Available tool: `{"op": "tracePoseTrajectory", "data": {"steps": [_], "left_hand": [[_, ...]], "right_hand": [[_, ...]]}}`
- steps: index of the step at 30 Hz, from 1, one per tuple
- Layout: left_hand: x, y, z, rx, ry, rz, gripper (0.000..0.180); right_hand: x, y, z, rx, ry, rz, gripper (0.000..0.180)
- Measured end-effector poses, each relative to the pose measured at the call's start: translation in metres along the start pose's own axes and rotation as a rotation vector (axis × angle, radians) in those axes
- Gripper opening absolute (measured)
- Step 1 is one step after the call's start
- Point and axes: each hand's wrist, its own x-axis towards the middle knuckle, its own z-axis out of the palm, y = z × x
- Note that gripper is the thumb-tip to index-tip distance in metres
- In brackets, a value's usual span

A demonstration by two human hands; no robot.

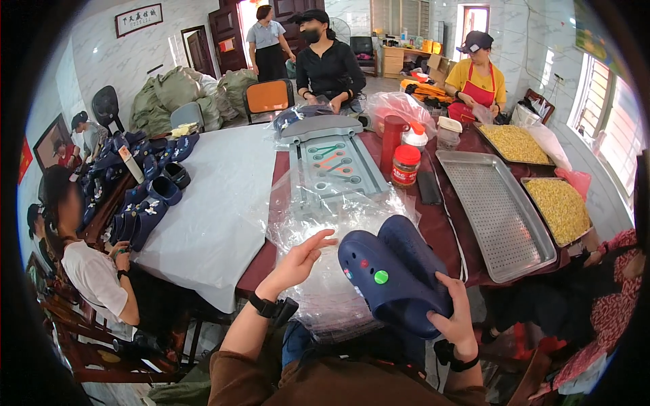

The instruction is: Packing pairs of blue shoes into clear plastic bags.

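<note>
A pair of navy blue clogs (399, 281), set side by side, is gripped at the near end by my right hand (455, 317). Small charms in green, red and white dot the left clog. My left hand (298, 260) is beside the clogs, fingers stretched out, with nothing visible in it. Beneath both hands lies a stack of clear plastic bags (332, 298), its upper sheets crumpled and spread forward. Some of this plastic overlaps the near end of a grey plastic panel (365, 169) with green and orange shapes on it.
Perforated metal tray (501, 220) and yellow-filled trays (556, 211) stand right. A red-lidded jar (406, 166), red flask (393, 143) and dark phone-like slab (428, 187) sit nearer. More navy clogs (145, 220) line the left, past a white sheet (210, 183). Several people work around the table.
</note>
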Motion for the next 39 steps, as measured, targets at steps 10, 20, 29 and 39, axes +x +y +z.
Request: {"op": "tracePoseTrajectory", "data": {"steps": [10, 20, 29, 39], "left_hand": [[0.006, -0.036, -0.001, -0.119, 0.029, -0.010, 0.070], [0.019, -0.015, 0.015, 0.230, 0.146, -0.109, 0.030], [0.040, -0.033, 0.023, -0.110, 0.317, -0.225, 0.023], [0.026, 0.020, 0.009, 0.255, 0.182, 0.209, 0.031]], "right_hand": [[0.003, 0.009, 0.012, 0.029, 0.128, 0.046, 0.078], [0.005, -0.001, 0.019, -0.136, 0.156, -0.002, 0.076], [0.002, -0.016, 0.010, -0.298, -0.102, -0.166, 0.088], [0.005, -0.013, 0.011, -0.206, -0.050, -0.137, 0.082]]}}
